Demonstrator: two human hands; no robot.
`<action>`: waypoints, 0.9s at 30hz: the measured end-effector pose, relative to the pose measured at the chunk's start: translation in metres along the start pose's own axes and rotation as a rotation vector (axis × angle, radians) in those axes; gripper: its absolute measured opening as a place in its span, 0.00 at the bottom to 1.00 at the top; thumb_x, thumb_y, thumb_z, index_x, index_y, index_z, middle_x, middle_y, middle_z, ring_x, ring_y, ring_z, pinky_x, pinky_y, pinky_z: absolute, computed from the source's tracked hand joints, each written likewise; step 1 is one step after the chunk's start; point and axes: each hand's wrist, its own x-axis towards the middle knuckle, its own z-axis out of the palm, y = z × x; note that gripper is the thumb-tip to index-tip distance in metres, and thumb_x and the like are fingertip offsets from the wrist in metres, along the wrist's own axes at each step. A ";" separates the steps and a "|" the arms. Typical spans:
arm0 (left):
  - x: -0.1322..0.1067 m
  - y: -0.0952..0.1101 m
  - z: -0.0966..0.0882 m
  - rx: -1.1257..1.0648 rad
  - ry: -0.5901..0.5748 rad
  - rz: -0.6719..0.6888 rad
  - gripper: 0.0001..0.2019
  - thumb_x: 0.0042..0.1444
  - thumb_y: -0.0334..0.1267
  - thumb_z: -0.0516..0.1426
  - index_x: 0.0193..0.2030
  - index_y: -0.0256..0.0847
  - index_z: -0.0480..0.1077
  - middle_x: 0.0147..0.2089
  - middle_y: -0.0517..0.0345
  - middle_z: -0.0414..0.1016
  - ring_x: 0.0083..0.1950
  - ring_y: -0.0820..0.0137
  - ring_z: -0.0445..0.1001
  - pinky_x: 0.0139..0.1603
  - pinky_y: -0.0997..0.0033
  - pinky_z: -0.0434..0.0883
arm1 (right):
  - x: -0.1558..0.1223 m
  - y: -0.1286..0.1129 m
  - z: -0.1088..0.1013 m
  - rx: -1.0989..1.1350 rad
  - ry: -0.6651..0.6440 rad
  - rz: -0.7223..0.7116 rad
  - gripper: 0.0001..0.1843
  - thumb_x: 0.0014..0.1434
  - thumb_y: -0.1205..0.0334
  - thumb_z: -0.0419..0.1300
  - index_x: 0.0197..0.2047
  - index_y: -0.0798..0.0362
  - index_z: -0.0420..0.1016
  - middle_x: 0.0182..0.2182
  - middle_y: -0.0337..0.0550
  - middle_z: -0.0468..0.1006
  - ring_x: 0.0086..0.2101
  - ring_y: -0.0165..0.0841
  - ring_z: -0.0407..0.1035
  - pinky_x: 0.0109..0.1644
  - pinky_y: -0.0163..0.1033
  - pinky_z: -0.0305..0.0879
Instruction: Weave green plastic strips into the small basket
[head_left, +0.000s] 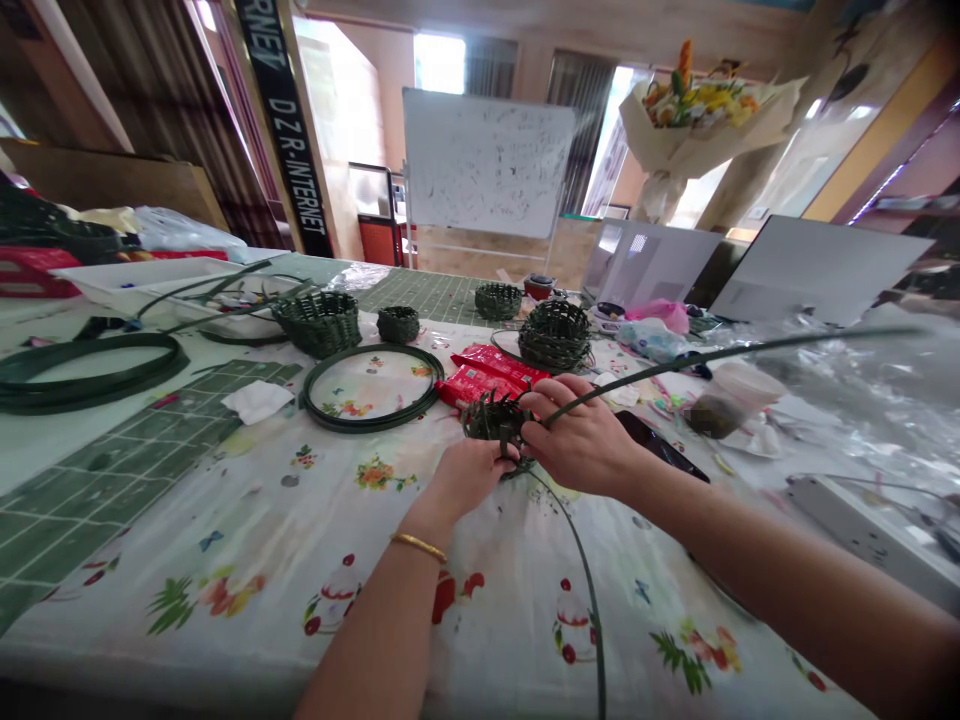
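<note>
We look down at a worktop (pixel 262 510) spread with a white cloth (pixel 360 550) printed with fruit, flowers and cakes. Near its middle, in front of us, sits a dark green, partly woven basket (pixel 489 420), spiky at the top, with both hands together on it. Our left hand (pixel 474 472) grips its near side; our right hand (pixel 574 435) is clamped on its right side, fingers bunched. From between the right fingers a long strip (pixel 720 352) runs out to the upper right, and a thin strand (pixel 581 555) trails from beneath the basket toward us. Just behind the basket lies a red packet (pixel 499 368); left of that, a green coil (pixel 373 426) lies flat. To the right, partly hidden by our forearm, is a black phone (pixel 667 447). Farther back we see four finished-looking bowls (pixel 319 325), woven in the same green.
</note>
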 end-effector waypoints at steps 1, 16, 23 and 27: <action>0.000 0.000 0.000 -0.002 -0.001 0.007 0.09 0.54 0.38 0.55 0.38 0.49 0.76 0.40 0.60 0.80 0.43 0.65 0.76 0.43 0.69 0.68 | -0.002 -0.003 0.000 -0.016 -0.009 0.058 0.09 0.58 0.60 0.54 0.32 0.53 0.73 0.43 0.51 0.75 0.49 0.46 0.62 0.55 0.51 0.50; 0.003 -0.005 0.005 -0.012 0.009 0.009 0.10 0.54 0.40 0.55 0.40 0.49 0.76 0.40 0.62 0.80 0.42 0.67 0.76 0.43 0.71 0.68 | -0.054 0.014 0.064 0.953 -0.503 1.005 0.30 0.60 0.42 0.42 0.17 0.52 0.66 0.16 0.47 0.74 0.17 0.32 0.65 0.23 0.37 0.59; 0.003 -0.003 0.008 0.022 0.002 -0.009 0.09 0.54 0.39 0.56 0.38 0.49 0.77 0.39 0.62 0.80 0.41 0.68 0.77 0.43 0.72 0.69 | -0.070 0.009 0.067 0.715 -0.455 0.963 0.25 0.63 0.50 0.41 0.30 0.53 0.74 0.16 0.44 0.72 0.25 0.38 0.70 0.32 0.40 0.59; 0.003 -0.001 0.007 0.077 0.002 -0.008 0.10 0.54 0.39 0.55 0.39 0.49 0.77 0.40 0.60 0.80 0.43 0.65 0.76 0.44 0.69 0.68 | -0.063 0.024 0.022 0.487 -0.362 0.955 0.20 0.58 0.45 0.49 0.40 0.47 0.77 0.25 0.44 0.77 0.27 0.39 0.70 0.31 0.40 0.58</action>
